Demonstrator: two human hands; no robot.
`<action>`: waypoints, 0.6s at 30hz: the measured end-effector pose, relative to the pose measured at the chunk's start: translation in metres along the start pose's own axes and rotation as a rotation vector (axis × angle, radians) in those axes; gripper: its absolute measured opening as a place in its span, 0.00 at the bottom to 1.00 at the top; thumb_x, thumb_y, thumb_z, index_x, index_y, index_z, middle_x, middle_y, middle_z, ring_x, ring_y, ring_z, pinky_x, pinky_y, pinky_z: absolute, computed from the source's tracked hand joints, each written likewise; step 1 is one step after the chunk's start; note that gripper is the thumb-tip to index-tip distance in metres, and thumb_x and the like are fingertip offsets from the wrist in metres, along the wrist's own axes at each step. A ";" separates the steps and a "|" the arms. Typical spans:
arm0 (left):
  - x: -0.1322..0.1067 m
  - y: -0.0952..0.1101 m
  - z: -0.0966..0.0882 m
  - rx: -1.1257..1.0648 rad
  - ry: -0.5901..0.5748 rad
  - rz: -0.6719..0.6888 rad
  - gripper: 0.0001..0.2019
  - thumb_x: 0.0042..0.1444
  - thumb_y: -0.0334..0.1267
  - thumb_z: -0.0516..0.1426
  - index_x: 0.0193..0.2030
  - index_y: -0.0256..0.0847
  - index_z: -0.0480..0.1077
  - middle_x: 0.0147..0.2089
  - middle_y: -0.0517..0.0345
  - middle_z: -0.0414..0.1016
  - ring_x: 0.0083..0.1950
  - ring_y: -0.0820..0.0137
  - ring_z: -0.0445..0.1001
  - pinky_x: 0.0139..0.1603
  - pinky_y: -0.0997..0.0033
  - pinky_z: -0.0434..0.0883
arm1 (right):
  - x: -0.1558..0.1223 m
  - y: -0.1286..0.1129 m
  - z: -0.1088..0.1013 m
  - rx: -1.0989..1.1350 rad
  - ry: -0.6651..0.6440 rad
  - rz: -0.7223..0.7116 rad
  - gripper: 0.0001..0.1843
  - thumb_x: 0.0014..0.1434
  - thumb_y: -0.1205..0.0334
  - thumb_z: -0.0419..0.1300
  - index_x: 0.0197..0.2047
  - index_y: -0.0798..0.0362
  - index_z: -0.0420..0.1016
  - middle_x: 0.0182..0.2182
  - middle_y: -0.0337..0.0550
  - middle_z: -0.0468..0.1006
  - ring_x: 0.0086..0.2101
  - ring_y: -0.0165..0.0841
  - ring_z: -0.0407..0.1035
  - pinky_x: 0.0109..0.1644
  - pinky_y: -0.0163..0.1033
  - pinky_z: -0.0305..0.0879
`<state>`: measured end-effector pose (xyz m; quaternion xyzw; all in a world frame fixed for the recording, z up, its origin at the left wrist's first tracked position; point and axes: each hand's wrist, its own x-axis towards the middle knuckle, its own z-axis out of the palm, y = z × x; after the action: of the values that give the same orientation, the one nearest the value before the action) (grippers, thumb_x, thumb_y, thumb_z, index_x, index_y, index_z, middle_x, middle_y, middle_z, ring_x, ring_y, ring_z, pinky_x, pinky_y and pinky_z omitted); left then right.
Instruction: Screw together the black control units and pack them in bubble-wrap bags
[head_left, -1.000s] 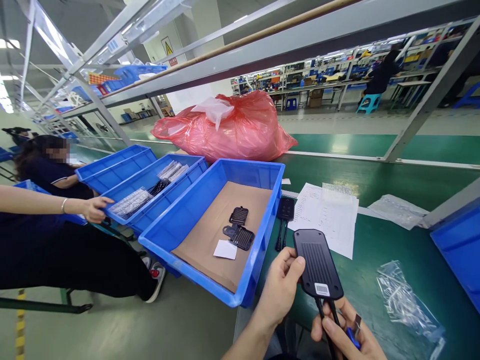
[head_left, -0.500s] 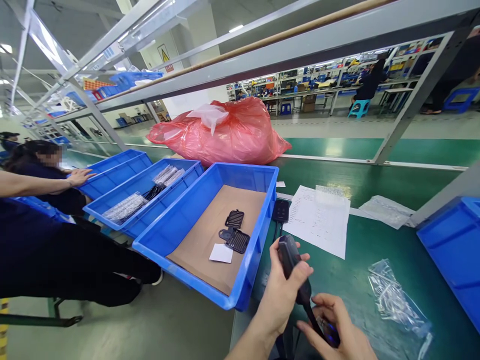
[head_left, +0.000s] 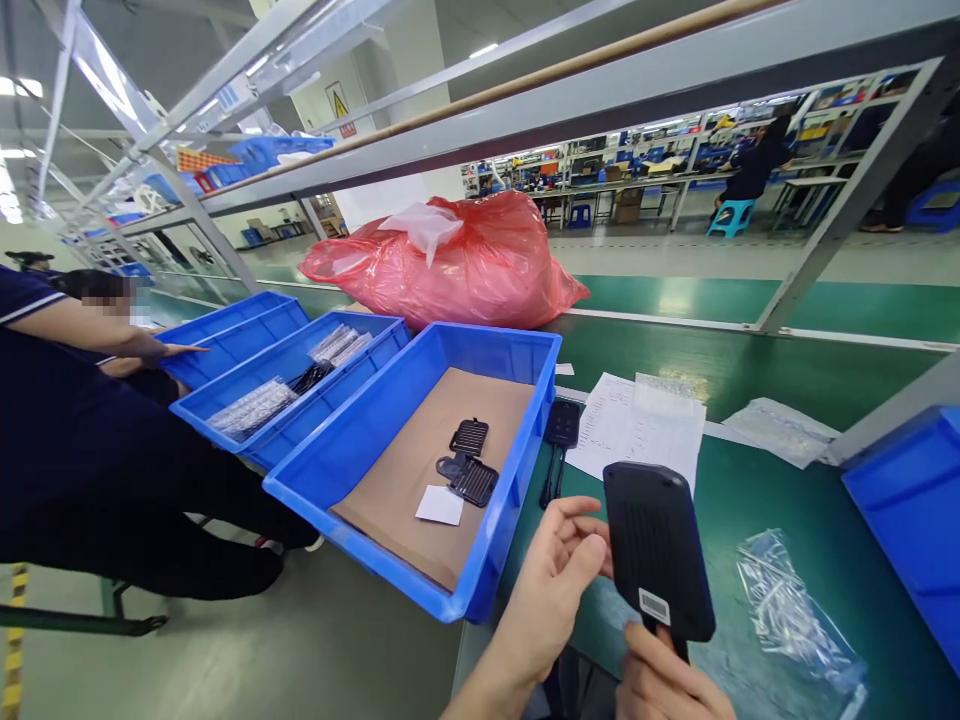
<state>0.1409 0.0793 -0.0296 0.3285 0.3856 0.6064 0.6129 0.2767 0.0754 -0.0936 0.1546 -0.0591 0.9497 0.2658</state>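
Observation:
My right hand (head_left: 667, 672) grips a flat black device with a cable (head_left: 658, 545) at its lower, narrow end. The device stands tilted upward; its ribbed back, with a small white barcode label (head_left: 654, 607), faces me. Beside its left edge is my left hand (head_left: 555, 575), fingers loosely curled and apart, holding nothing; whether a fingertip touches the device I cannot tell. A similar black device (head_left: 562, 425) with cables lies on the green bench, next to the printed sheet (head_left: 611, 425).
A blue bin (head_left: 360, 455) at left holds black ribbed parts (head_left: 474, 480) and a white card (head_left: 439, 505) on cardboard. Farther left, another bin holds bubble-wrapped packs (head_left: 253, 408). A co-worker's hand (head_left: 180, 350) touches a third bin. At right lies a bag of small parts (head_left: 787, 600).
The device has turned from edge-on to showing its back. My left hand has let go of it, and my right hand now holds its cable end. The co-worker has shifted.

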 end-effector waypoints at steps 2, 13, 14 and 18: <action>0.003 0.004 0.001 0.078 0.016 -0.009 0.25 0.56 0.56 0.67 0.49 0.37 0.71 0.41 0.55 0.73 0.42 0.72 0.70 0.45 0.71 0.68 | 0.013 0.008 0.005 0.110 -0.156 -0.010 0.33 0.74 0.61 0.60 0.21 0.49 0.45 0.09 0.20 0.47 0.11 0.18 0.36 0.15 0.21 0.45; 0.008 0.007 0.006 0.104 0.086 0.005 0.21 0.55 0.53 0.68 0.42 0.39 0.71 0.35 0.62 0.68 0.37 0.75 0.65 0.40 0.75 0.65 | 0.028 0.013 0.009 0.213 -0.333 -0.048 0.27 0.79 0.62 0.48 0.24 0.49 0.52 0.12 0.21 0.57 0.10 0.16 0.42 0.16 0.21 0.50; 0.008 0.006 0.006 0.103 0.085 0.002 0.21 0.55 0.53 0.68 0.41 0.39 0.71 0.34 0.62 0.68 0.37 0.75 0.65 0.40 0.75 0.65 | 0.029 0.013 0.010 0.210 -0.342 -0.049 0.27 0.79 0.62 0.47 0.24 0.49 0.53 0.12 0.21 0.57 0.10 0.16 0.42 0.16 0.21 0.50; 0.007 0.007 0.006 0.088 0.078 -0.007 0.21 0.54 0.53 0.69 0.41 0.39 0.70 0.34 0.62 0.66 0.36 0.74 0.64 0.39 0.74 0.65 | 0.033 0.015 0.011 0.196 -0.371 -0.062 0.27 0.79 0.62 0.46 0.24 0.49 0.53 0.12 0.21 0.57 0.09 0.16 0.41 0.16 0.19 0.51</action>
<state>0.1425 0.0869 -0.0213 0.3298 0.4365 0.5990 0.5847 0.2452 0.0764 -0.0727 0.3535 -0.0097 0.8977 0.2629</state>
